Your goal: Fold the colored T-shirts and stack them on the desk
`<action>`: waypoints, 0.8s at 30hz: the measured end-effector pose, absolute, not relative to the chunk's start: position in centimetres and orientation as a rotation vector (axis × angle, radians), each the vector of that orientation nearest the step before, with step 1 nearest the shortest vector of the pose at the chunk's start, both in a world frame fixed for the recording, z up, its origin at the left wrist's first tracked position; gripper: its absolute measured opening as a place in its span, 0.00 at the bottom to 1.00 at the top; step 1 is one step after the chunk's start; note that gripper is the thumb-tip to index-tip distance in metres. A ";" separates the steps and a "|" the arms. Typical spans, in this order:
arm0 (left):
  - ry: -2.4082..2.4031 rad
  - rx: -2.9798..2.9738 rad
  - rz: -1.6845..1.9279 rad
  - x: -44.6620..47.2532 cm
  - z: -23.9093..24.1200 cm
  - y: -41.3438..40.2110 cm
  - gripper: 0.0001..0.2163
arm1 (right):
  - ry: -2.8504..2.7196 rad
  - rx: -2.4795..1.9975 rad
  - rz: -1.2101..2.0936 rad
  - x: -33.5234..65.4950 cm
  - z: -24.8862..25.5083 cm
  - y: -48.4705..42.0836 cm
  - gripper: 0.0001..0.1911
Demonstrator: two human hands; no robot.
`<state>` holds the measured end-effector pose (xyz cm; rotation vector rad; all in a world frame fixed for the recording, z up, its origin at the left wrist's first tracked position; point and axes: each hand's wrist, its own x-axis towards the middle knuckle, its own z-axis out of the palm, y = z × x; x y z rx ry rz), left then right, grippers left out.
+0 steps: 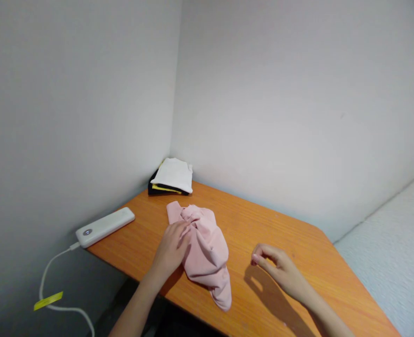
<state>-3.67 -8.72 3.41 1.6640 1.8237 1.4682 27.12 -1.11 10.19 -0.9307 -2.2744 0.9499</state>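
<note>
A crumpled pink garment (207, 248) lies in a loose heap on the wooden table, one narrow end trailing toward the front edge. My left hand (173, 245) rests against its left side, with fingers and thumb closing on a fold; the fingertips are partly lost in the fabric. To the right of the garment and apart from it, my right hand (273, 264) hovers over the table, its shadow below. Its fingers are curled in toward the thumb, and nothing shows in them.
Folded cloths in white (174, 174), yellow and black are stacked in the far corner by the walls. A white power bank (106, 226) with a plugged-in cable (45, 276) lies at the left edge of the table (256, 220). A yellow tag (48, 300) is on the cable.
</note>
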 end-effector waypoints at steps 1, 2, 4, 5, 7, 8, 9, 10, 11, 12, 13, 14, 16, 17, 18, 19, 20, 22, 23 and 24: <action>1.792 1.755 1.392 -2.5 3.5 -8.6 0.14 | -2.269 -0.914 0.943 26.6 10.0 -1.1 0.16; 1.770 1.828 1.301 -1.3 3.4 -8.7 0.15 | -2.264 -0.893 0.931 26.1 9.8 -1.0 0.16; 1.757 1.916 1.123 1.4 3.0 -9.5 0.17 | -2.257 -0.850 0.880 24.8 9.5 -0.6 0.15; 1.757 1.941 1.057 2.7 2.8 -10.2 0.18 | -2.262 -0.832 0.842 24.1 9.3 -0.4 0.15; 1.727 1.976 0.976 4.9 2.5 -11.9 0.19 | -2.292 -0.813 0.759 22.7 9.0 0.2 0.13; 1.682 1.999 0.945 5.9 2.5 -12.7 0.19 | -2.311 -0.818 0.719 22.0 8.9 0.6 0.11; 1.618 2.025 0.913 6.6 2.6 -13.5 0.18 | -2.329 -0.829 0.678 21.4 8.6 1.0 0.10; 1.543 2.048 0.881 7.1 2.8 -14.1 0.18 | -2.344 -0.843 0.639 20.8 8.3 1.5 0.07; 1.474 2.059 0.857 7.4 3.1 -14.6 0.17 | -2.357 -0.859 0.601 20.4 7.9 2.1 0.05; 1.421 2.054 0.848 7.5 3.4 -14.9 0.15 | -2.370 -0.879 0.565 20.0 7.4 2.6 0.06; 1.386 2.030 0.853 7.5 3.7 -15.1 0.13 | -2.389 -0.906 0.532 19.7 6.8 3.3 0.09; 1.376 1.988 0.872 7.4 3.9 -15.2 0.13 | -2.413 -0.946 0.504 19.5 6.2 3.9 0.12; 1.407 1.878 0.908 6.9 4.3 -15.0 0.16 | -2.485 -1.066 0.493 19.5 5.0 5.1 0.15; 1.433 1.826 0.915 6.6 4.3 -14.8 0.18 | -2.519 -1.124 0.508 19.6 4.5 5.6 0.13; 1.458 1.783 0.917 6.3 4.4 -14.5 0.20 | -2.545 -1.170 0.530 19.7 4.1 5.9 0.10; 1.480 1.748 0.926 6.0 4.5 -14.3 0.21 | -2.562 -1.200 0.557 19.9 4.0 6.0 0.06; 1.494 1.718 0.948 5.8 4.6 -14.1 0.22 | -2.556 -1.211 0.576 20.1 4.0 5.9 0.03; 1.485 1.661 1.036 5.4 5.1 -13.9 0.22 | -2.472 -1.172 0.541 20.7 4.8 4.8 0.04; 1.461 1.628 1.092 5.2 5.4 -13.8 0.21 | -2.417 -1.130 0.496 21.0 5.4 3.8 0.03; 1.427 1.592 1.139 5.2 5.6 -13.8 0.21 | -2.364 -1.075 0.445 21.3 6.2 2.6 0.03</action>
